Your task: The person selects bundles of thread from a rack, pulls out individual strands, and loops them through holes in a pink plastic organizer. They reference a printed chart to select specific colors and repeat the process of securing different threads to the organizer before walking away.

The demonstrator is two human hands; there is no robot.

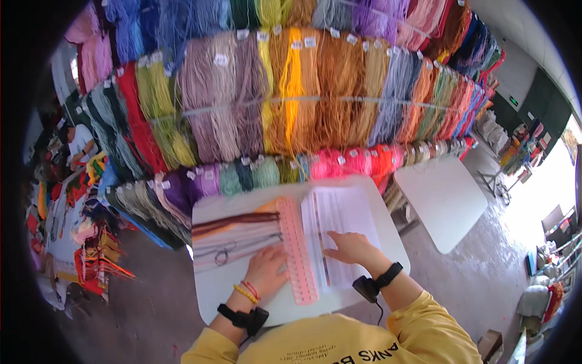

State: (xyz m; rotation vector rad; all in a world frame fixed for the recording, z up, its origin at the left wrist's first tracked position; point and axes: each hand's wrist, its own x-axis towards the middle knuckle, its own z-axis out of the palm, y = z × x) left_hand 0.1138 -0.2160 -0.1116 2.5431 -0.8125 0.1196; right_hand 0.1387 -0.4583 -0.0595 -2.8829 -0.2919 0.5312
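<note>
My left hand (267,271) lies on the white table (212,294), its fingers against the left edge of a pink strip (293,252) with holes along both sides. Its fingers are spread a little and no object shows in them. Left of the strip, bundles of embroidery thread (233,224) in brown, orange, pale pink and grey run out from its holes. On a printed paper sheet (354,209), my right hand (351,247) rests with the index finger stretched out toward a dark column; the other fingers are partly bent and hold nothing visible.
Rows of coloured yarn skeins (342,91) with small white tags hang just beyond the table. A second white table (442,200) stands to the right. At the far left, another person (80,142) is beside a table heaped with coloured yarn (100,255).
</note>
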